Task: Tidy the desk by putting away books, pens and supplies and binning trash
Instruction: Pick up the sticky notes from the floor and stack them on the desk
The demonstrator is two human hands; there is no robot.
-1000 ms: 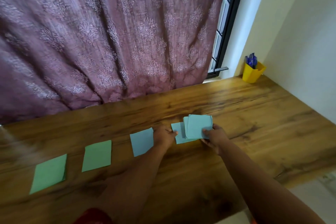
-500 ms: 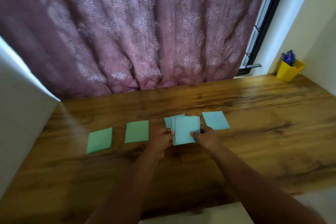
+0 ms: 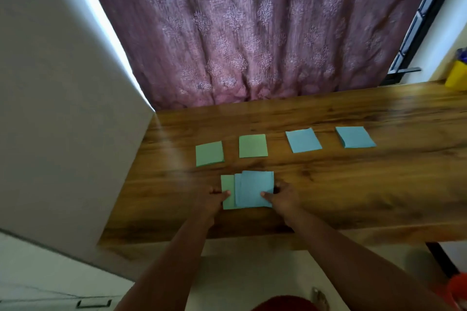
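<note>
Left hand (image 3: 211,197): its grip is on the left edge of the fanned paper stack (image 3: 249,190), thumb on top of the green bottom sheet, the other fingers hidden beneath.
Right hand (image 3: 282,197): its grip pinches the stack's right lower corner, thumb pressed on the blue top sheet.
Stack: blue sheets over one green sheet, near the front edge of the table (image 3: 353,184), close to its left end.
Row behind: left green sheet (image 3: 209,153), right green sheet (image 3: 253,146), left blue sheet (image 3: 303,140) and right blue sheet (image 3: 355,137), lying flat and apart.
Yellow cup (image 3: 457,76): far right corner, holding blue pens.
Backdrop: purple curtain (image 3: 252,33).
</note>
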